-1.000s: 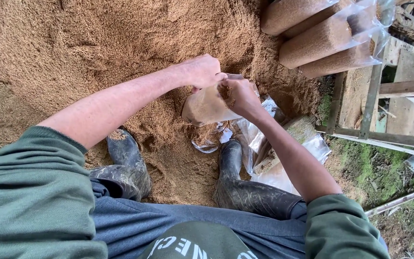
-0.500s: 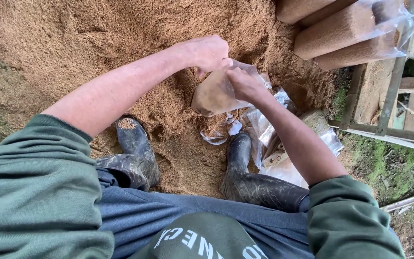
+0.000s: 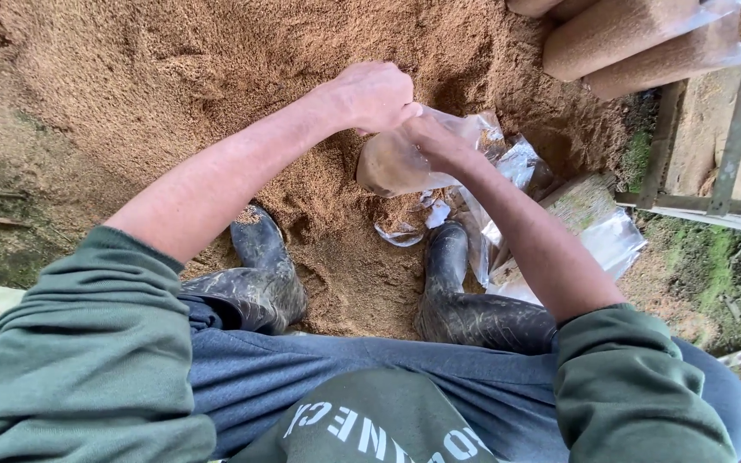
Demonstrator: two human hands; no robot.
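Fingers of our left hand (image 3: 376, 94) are curled shut, pinching the top edge of a clear plastic bag packed with tan sawdust (image 3: 392, 163). Right hand (image 3: 435, 141) fingers are clamped on the same bag mouth, just beside the left fingertips, thumbs nearly touching.

Bag: rounded, lumpy, filled tight at the bottom, film crinkled and loose at the top. It hangs directly below both sets of fingers, above the gap between our two muddy black rubber boots (image 3: 259, 274).

Room: big loose pile of brown sawdust (image 3: 173, 60) spreads beyond and to the left of the fingers, open there. Right of the fingers is tight: crumpled empty clear plastic bags (image 3: 516, 171) just beside, then a filled log-shaped bag lying flat (image 3: 589, 206). Further right, a weathered wooden frame rail (image 3: 696, 206). Beyond and right of the fingers, stacked cylindrical sawdust-filled bags (image 3: 628, 43), cut off by the frame edge.

Hidden: the bag mouth itself is covered by our hands, so we cannot tell whether it is twisted, folded or open. Right fingertips are mostly out of sight behind the film.
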